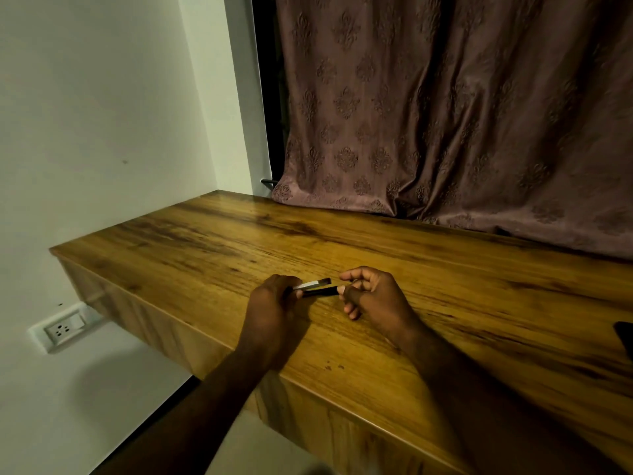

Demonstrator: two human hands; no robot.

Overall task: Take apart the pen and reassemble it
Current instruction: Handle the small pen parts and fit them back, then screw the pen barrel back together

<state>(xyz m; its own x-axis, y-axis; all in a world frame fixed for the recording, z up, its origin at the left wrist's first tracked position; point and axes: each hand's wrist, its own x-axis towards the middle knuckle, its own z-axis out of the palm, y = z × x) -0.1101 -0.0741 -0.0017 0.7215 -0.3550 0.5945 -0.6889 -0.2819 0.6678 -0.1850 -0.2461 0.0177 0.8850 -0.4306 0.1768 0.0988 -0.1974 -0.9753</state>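
Note:
My left hand [274,303] grips one end of a white pen piece [313,284], which points right and ends in a dark tip. Just below it lies a dark pen piece [320,291], close above the wooden table [445,275]. The thumb and fingers of my right hand [370,296] touch the dark piece's right end. Whether the two pieces are joined under my left fingers is hidden. Both hands hover just over the tabletop near its front edge.
A brown patterned curtain [445,114] hangs along the table's far edge. A white wall [102,114] stands at the left, with a wall socket [63,329] below the tabletop. A dark object [625,334] lies at the right border.

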